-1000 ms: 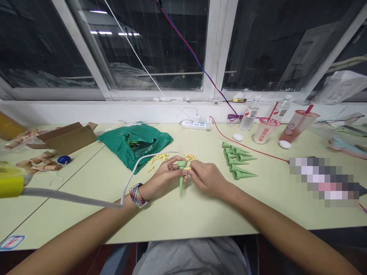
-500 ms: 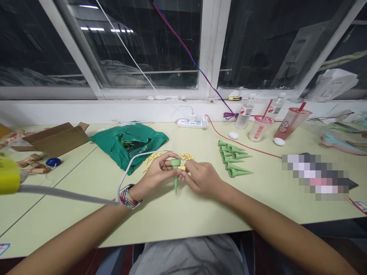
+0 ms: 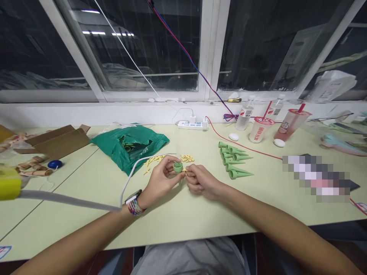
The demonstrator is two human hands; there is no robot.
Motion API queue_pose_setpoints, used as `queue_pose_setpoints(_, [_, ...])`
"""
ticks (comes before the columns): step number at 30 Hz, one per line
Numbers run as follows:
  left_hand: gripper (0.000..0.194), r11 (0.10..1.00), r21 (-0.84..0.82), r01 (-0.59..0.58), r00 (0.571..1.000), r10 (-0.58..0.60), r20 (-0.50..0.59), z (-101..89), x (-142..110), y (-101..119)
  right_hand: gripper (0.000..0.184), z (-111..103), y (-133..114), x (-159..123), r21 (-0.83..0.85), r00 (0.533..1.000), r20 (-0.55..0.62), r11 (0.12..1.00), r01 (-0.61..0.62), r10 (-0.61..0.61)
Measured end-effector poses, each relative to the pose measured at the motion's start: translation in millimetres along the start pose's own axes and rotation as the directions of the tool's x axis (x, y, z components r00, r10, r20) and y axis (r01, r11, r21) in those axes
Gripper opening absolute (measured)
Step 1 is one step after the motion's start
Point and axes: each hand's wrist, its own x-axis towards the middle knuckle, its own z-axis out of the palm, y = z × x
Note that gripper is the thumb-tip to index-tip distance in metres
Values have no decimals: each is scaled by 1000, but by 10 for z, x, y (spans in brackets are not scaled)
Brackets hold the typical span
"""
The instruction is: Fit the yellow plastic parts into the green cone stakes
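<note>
A hollow green plastic spike (image 3: 178, 167) with a round open top is held in my left hand (image 3: 163, 176), its point downward and partly hidden by the fingers. My right hand (image 3: 202, 181) pinches a small yellow piece (image 3: 184, 170) against the side of the spike, just below its rim. Whether the piece sits in a hole there, I cannot tell. Behind the hands lie small piles of yellow pieces (image 3: 187, 158) on the table. To the right, several similar green spikes (image 3: 235, 157) lie on their sides in a cluster.
A torn green plastic bag (image 3: 129, 141) lies at the back left, beside a cardboard box (image 3: 61, 142) and a blue ball (image 3: 54, 164). A power strip (image 3: 192, 125) stands against the wall. Drink cups (image 3: 260, 130) and bottles are at the back right. A grey cable (image 3: 71, 200) crosses above my left forearm.
The spike has tilted, so its open top now faces me more. My right fingers have curled in tighter around the yellow piece, which shows less than before.
</note>
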Motion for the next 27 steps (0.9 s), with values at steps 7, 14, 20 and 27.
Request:
queue_pose_setpoints(7, [42, 918, -308, 252, 960, -197, 199, -59, 50, 22, 23, -203, 29, 4, -856, 818, 110, 364, 367, -565])
queue_pose_setpoints(14, [28, 859, -378, 345, 926, -245, 289, -105, 251, 146, 23, -243, -184, 154, -740, 846, 133, 515, 432, -517])
queue_pose_setpoints(20, [42, 979, -203, 7, 992, 19, 125, -100, 673, 195, 30, -221, -346, 472, -275, 886, -145, 878, 391, -440])
queue_pose_setpoints(27, [29, 816, 369, -445, 893, 438, 108, -133, 884, 215, 34, -345, -676, 582, 155, 992, -55, 981, 120, -113])
